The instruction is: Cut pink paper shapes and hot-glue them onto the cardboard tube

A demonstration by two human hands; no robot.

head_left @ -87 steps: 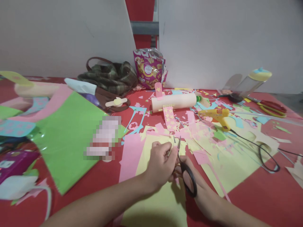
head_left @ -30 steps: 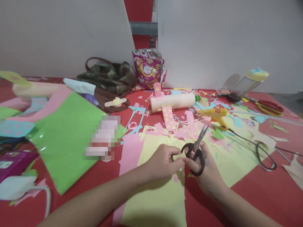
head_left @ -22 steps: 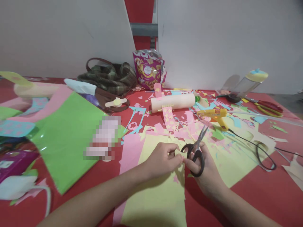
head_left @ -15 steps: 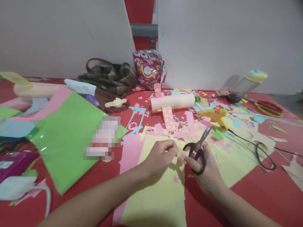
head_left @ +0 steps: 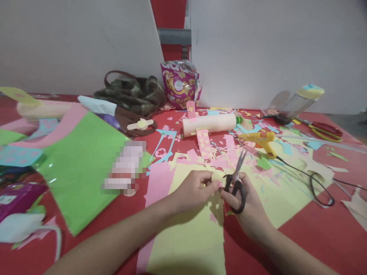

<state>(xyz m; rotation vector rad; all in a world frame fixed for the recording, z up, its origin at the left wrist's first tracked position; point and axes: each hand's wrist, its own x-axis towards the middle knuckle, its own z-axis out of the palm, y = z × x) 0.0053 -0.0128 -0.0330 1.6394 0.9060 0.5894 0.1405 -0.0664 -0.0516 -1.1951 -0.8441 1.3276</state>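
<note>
My left hand is closed in a pinch, its fingertips on a small pink paper star, mostly covered by the fingers. Black-handled scissors are in my right hand, blades pointing up and away, slightly parted. My right thumb and fingertips come close to the star; whether they touch it I cannot tell. Beneath both hands lies a pale yellow sheet over a pink sheet. Another pink star rests on the yellow sheet, partly shadowed.
A yellow glue gun with a black cord lies right of a cream paper tube. Paper scraps litter the red table. On the left is a green sheet; at the back stand a purple snack bag and a plaid bag.
My left fingertips have moved right and closed over the pink star, which showed more fully between the hands before. My right hand has turned the scissors more upright and shifted slightly left.
</note>
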